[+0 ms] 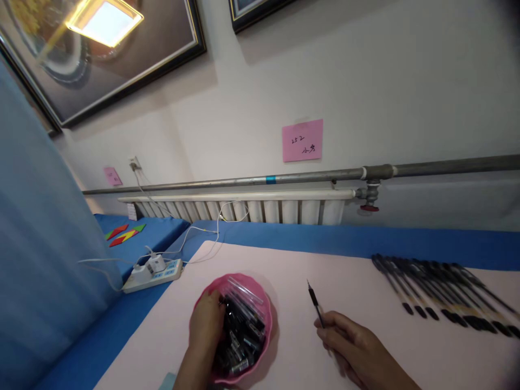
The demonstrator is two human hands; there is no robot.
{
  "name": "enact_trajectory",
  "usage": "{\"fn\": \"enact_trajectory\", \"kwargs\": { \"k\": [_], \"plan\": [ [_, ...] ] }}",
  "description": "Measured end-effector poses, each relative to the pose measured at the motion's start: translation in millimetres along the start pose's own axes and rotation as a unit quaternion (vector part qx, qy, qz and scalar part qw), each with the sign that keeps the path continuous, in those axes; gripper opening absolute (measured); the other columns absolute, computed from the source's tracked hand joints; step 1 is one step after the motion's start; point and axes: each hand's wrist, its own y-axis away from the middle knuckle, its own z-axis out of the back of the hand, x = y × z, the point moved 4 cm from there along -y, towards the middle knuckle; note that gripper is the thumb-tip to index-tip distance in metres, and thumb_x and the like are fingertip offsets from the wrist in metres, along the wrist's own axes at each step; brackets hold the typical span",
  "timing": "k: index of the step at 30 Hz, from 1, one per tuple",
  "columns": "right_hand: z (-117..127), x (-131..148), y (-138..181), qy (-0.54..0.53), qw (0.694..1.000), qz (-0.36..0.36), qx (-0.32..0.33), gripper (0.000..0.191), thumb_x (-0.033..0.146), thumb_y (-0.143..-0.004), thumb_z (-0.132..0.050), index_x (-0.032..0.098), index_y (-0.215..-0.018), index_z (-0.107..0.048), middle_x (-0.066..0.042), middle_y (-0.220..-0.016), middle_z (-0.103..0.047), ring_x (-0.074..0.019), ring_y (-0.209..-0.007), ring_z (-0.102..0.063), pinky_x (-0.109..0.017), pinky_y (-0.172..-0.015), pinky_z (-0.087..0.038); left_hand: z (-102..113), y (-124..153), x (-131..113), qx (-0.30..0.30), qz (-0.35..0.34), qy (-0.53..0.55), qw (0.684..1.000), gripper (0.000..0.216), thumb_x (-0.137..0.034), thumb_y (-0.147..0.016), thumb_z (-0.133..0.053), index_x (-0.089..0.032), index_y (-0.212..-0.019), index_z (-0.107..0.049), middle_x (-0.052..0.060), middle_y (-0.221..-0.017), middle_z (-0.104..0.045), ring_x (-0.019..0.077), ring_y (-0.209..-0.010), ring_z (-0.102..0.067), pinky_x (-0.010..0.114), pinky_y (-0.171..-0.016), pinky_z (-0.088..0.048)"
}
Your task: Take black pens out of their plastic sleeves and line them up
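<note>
My right hand (351, 346) is closed around a thin pen (313, 299) without a cap, its tip pointing up and away from me above the pink sheet (300, 271). My left hand (208, 319) reaches into a round pink basket (270, 330) at its left side. Inside that basket lie many black pen caps (239, 341) and some clear tubes (246, 292). The fingertips of the left hand are bent down among the caps, so what they grip, if anything, is hidden.
A row of pens (439, 287) with black ends lies on the right of the sheet. A white power strip (162, 276) with plugs and cables sits at the left, near a blue curtain (40, 244). Behind the blue table covering (284, 233) stands a white radiator (260, 208).
</note>
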Motion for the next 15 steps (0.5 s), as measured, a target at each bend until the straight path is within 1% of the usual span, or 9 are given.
{"fn": "enact_trajectory", "kwargs": {
  "k": [2,4,7,10,11,13,15],
  "plan": [
    [-1,1,1,-0.007,1.0,0.008,-0.014,0.015,0.035,-0.071,-0.055,0.02,-0.072,-0.056,0.008,-0.054,-0.044,-0.0024,-0.034,-0.028,-0.018,-0.033,-0.016,-1,1,-1,-0.002,-0.004,0.013,1.0,0.019,-0.015,-0.074,-0.049,-0.02,-0.086,-0.063,0.006,-0.099,-0.066,0.0181,-0.084,-0.06,0.026,-0.071,-0.04],
    [-2,3,3,-0.011,1.0,0.015,-0.024,0.014,0.035,-0.07,-0.056,0.02,-0.069,-0.055,0.008,-0.053,-0.043,-0.0026,-0.034,-0.028,-0.018,-0.033,-0.016,0,1,-2,-0.008,-0.005,0.029,1.0,0.02,-0.014,-0.074,-0.05,-0.02,-0.087,-0.064,0.006,-0.102,-0.064,0.0178,-0.089,-0.059,0.026,-0.075,-0.04],
    [-2,6,5,-0.016,0.999,0.028,-0.036,0.014,0.034,-0.071,-0.056,0.02,-0.067,-0.056,0.008,-0.052,-0.044,-0.0029,-0.033,-0.028,-0.019,-0.032,-0.016,4,3,-2,-0.024,-0.002,0.058,0.998,0.018,-0.016,-0.076,-0.049,-0.018,-0.088,-0.063,0.007,-0.103,-0.062,0.0176,-0.096,-0.057,0.026,-0.081,-0.041],
    [-1,7,4,-0.03,0.998,0.031,-0.036,0.013,0.033,-0.071,-0.058,0.02,-0.067,-0.059,0.008,-0.051,-0.046,-0.0022,-0.033,-0.027,-0.018,-0.031,-0.016,12,7,0,-0.044,0.004,0.087,0.995,0.017,-0.018,-0.079,-0.046,-0.016,-0.087,-0.061,0.009,-0.101,-0.061,0.0169,-0.093,-0.058,0.025,-0.08,-0.042],
    [-1,7,3,-0.037,0.998,0.028,-0.034,0.013,0.032,-0.07,-0.059,0.02,-0.067,-0.059,0.007,-0.051,-0.047,-0.0019,-0.032,-0.027,-0.018,-0.031,-0.015,15,10,1,-0.049,0.003,0.094,0.994,0.017,-0.018,-0.079,-0.045,-0.016,-0.087,-0.061,0.008,-0.099,-0.062,0.0167,-0.091,-0.059,0.025,-0.079,-0.043],
    [0,6,3,-0.043,0.999,0.018,-0.022,0.013,0.032,-0.071,-0.059,0.02,-0.066,-0.057,0.008,-0.047,-0.047,-0.002,-0.031,-0.027,-0.017,-0.03,-0.014,18,16,1,-0.039,0.002,0.134,0.99,0.017,-0.02,-0.08,-0.044,-0.017,-0.087,-0.06,0.006,-0.087,-0.065,0.016,-0.081,-0.061,0.025,-0.071,-0.045],
    [-2,6,4,-0.053,0.999,0.004,-0.004,0.015,0.032,-0.073,-0.058,0.02,-0.065,-0.055,0.009,-0.042,-0.045,-0.0026,-0.029,-0.029,-0.016,-0.029,-0.017,18,24,-3,-0.024,0.01,0.228,0.973,0.013,-0.022,-0.079,-0.046,-0.018,-0.081,-0.058,0.002,-0.068,-0.065,0.0146,-0.062,-0.061,0.024,-0.057,-0.045]
  ]
}}
